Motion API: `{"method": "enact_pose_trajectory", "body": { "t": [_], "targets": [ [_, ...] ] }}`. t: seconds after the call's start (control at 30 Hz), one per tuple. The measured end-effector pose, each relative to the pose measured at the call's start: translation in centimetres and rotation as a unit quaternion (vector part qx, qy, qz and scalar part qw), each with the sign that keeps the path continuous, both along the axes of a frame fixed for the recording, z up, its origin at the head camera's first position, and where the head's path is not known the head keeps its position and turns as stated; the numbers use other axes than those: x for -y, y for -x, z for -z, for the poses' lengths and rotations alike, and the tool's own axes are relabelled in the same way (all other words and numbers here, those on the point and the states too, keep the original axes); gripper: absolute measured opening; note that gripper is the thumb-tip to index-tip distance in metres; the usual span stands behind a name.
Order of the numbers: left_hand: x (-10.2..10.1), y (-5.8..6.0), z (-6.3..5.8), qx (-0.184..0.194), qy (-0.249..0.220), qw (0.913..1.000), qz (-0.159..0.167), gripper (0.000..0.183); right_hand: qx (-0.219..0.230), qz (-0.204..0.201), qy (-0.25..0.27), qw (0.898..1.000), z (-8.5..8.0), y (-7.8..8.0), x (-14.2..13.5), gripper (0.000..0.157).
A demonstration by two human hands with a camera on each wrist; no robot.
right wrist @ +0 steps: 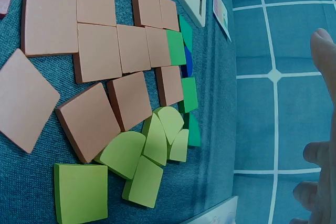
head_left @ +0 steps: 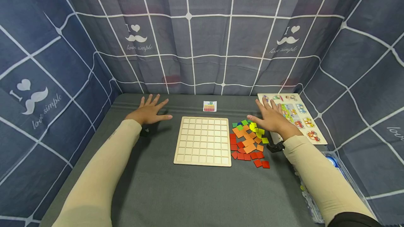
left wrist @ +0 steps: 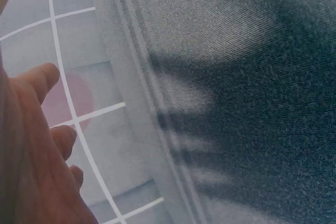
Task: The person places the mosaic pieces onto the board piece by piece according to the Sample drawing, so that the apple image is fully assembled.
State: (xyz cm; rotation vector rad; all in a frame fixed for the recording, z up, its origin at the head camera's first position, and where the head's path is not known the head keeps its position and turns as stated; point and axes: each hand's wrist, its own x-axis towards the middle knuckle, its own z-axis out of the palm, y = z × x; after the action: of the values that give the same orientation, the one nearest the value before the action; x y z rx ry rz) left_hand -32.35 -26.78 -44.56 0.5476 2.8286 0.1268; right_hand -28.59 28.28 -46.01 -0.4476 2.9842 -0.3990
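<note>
My left hand is held with fingers spread left of a pale wooden grid board, holding nothing. In the left wrist view the left hand shows at the left edge, its shadow falling on the grey cloth. The right hand, also spread and holding nothing, is over the right side, beside a loose pile of coloured tiles. The pile has red tiles, orange tiles, yellow-green tiles and green tiles. A blue piece is partly hidden among them.
A small printed card lies behind the grid board. At the back right is a picture puzzle board, partly behind the right hand. A clear plastic box sits at the right edge under the right forearm. Patterned curtains surround the table.
</note>
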Motion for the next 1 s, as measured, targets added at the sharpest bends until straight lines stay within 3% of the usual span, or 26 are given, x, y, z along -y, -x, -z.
{"method": "enact_pose_trajectory", "body": {
  "t": [0.53, 1.0],
  "targets": [
    [0.0, -0.4, 0.4, 0.005, -0.021, 0.9998, 0.003, 0.105, 0.005, -0.001, 0.003, 1.000, 0.3, -0.1, 0.3, 0.105],
    [-0.9, -1.2, 2.7, 0.001, -0.041, 0.9985, 0.037, 0.106, 0.007, -0.009, 0.011, 1.000, 1.6, -0.4, 1.5, 0.098]
  ]
}}
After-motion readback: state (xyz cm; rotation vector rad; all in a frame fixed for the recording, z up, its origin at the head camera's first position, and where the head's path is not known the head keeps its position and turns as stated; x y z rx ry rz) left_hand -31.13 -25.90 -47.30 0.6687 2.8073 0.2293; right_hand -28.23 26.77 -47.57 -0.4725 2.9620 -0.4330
